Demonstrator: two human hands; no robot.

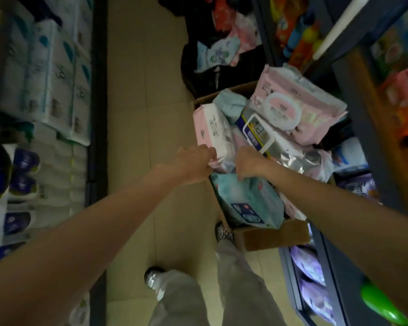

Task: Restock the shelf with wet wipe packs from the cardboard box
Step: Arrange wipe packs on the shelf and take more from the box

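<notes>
Reaching into the cardboard box [271, 236] on the floor, both hands meet at a pink-and-white wet wipe pack [213, 130]: the left hand [194, 163] pinches its near end, the right hand [250, 163] curls beside it, grasp unclear. Its long axis points away; print is illegible.
</notes>
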